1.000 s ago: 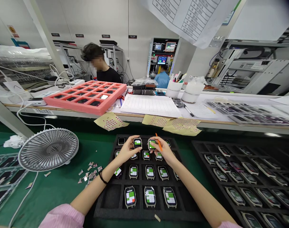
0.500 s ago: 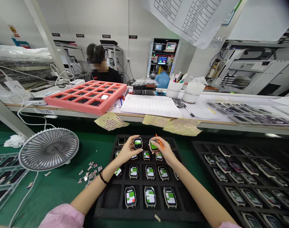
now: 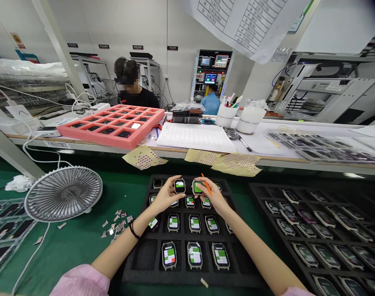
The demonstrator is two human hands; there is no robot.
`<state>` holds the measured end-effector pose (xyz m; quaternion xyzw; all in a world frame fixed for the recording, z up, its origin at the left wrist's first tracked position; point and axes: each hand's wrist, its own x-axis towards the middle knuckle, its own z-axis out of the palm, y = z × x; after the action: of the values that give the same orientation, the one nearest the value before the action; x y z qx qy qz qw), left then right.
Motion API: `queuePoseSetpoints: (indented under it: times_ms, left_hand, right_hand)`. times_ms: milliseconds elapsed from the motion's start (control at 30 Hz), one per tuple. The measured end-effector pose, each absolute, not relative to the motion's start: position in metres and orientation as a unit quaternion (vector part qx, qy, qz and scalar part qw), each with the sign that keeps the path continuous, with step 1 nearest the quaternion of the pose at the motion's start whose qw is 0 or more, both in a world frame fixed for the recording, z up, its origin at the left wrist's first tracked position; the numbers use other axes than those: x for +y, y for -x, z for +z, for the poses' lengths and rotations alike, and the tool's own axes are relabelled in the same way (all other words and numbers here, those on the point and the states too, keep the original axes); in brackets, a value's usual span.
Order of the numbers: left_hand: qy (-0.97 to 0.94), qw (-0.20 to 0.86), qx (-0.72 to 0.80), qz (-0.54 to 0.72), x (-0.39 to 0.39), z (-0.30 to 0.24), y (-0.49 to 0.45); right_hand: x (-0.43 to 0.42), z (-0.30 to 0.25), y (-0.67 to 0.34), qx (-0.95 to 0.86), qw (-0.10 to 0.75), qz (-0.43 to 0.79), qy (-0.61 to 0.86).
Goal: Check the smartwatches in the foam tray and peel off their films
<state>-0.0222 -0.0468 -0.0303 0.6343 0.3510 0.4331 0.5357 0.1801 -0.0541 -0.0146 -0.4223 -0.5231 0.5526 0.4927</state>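
A black foam tray (image 3: 144,255) in front of me holds several smartwatch bodies with lit green, white and red screens. My left hand (image 3: 164,196) pinches one watch body (image 3: 179,186) over the tray's far rows. My right hand (image 3: 212,196) holds a second watch body (image 3: 197,187), thumb on its screen, with an orange pen (image 3: 206,184) tucked between the fingers. The two watches are side by side, a little apart.
A white desk fan (image 3: 63,193) and scattered small tabs (image 3: 116,224) lie on the green mat at left. Another black tray of watches (image 3: 326,242) sits at right. On the raised shelf are a pink tray (image 3: 112,125), paper sheets and sticker sheets (image 3: 237,163). A person sits behind it.
Both hands stay over the far rows with their watches; the right hand's watch tilted slightly and came back. The person behind the shelf turned their head.
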Motion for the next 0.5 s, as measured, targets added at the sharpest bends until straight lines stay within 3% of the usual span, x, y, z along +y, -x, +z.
queuePoseSetpoints:
  times_ms: [500]
  left_hand:
    - [-0.84,0.197,0.339,0.374,-0.061,-0.018,0.021]
  right_hand:
    - [-0.066,-0.026,-0.157,-0.559,0.475,0.536,0.418]
